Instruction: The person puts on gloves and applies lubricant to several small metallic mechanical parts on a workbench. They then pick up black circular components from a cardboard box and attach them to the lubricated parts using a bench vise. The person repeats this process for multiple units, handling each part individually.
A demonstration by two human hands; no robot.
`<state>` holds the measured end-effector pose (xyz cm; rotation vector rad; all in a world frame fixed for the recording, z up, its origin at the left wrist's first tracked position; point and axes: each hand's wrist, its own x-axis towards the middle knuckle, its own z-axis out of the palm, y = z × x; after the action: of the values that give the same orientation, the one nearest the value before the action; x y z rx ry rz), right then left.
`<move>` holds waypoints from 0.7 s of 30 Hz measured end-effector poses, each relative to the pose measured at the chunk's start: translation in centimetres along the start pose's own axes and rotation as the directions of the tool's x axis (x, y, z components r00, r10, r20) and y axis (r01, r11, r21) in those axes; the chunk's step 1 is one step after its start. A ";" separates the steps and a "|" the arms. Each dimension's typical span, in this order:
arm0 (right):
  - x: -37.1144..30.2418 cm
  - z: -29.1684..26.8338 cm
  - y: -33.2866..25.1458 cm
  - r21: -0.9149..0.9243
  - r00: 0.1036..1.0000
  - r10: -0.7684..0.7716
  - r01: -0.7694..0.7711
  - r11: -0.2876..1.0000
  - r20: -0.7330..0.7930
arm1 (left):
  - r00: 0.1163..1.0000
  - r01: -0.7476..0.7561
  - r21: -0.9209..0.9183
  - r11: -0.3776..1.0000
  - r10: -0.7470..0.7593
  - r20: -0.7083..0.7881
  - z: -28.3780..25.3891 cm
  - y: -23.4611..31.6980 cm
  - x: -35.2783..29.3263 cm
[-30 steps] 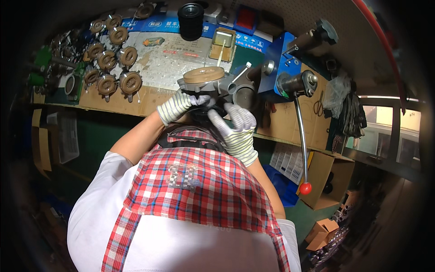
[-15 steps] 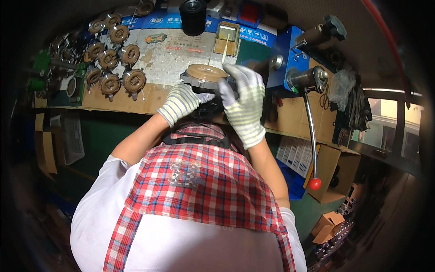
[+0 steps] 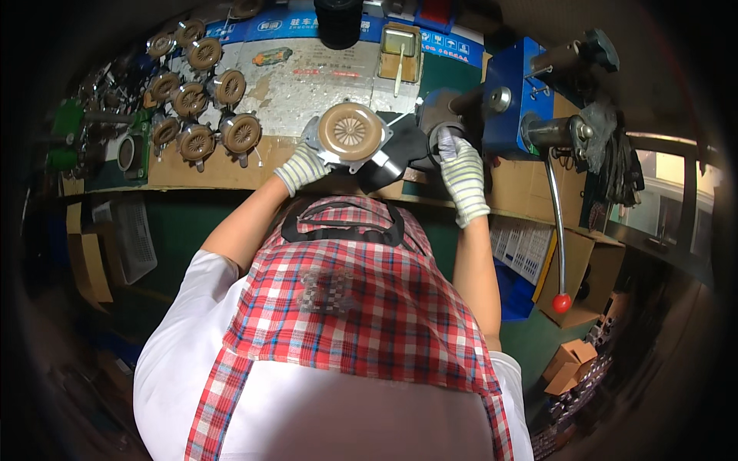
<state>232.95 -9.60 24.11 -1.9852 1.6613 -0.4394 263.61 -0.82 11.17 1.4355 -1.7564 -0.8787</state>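
The cardboard-covered worktop (image 3: 523, 184) bears round brown units (image 3: 191, 100) toward its left end. At its front edge, the gloved left hand (image 3: 304, 166) clasps a brown-topped housing (image 3: 350, 132); the right hand (image 3: 463, 175) touches a grey cylindrical part (image 3: 438, 111), whether gripping, I cannot tell.

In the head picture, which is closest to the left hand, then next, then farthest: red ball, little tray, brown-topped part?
1. Brown-topped part: held in the left hand.
2. Little tray: ahead, rightward.
3. Red ball: far right, on the lever.
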 end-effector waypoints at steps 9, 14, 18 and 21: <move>-2.7 14.5 1.0 -0.127 0.968 0.217 -0.232 0.964 -0.127 | 0.917 0.340 -0.914 0.221 -0.292 0.270 0.6 -5.7 -0.3; -4.7 19.3 1.3 0.060 0.761 0.530 -0.550 0.833 -0.376 | 0.749 0.262 -0.796 -0.546 -0.406 0.524 -0.5 -6.0 0.3; -3.4 20.1 1.8 0.073 0.828 0.520 -0.517 0.853 -0.211 | 0.944 0.302 -0.677 0.672 -0.309 0.114 1.3 -12.6 -2.3; -1.8 18.4 2.3 0.239 0.881 0.432 -0.384 0.892 -0.194 | 0.990 0.136 0.052 0.989 -0.137 0.017 -0.4 -13.0 -3.1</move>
<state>240.82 -4.88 7.90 -1.4277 2.0414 -0.6727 271.08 0.20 0.07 1.6001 -1.7222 -0.9284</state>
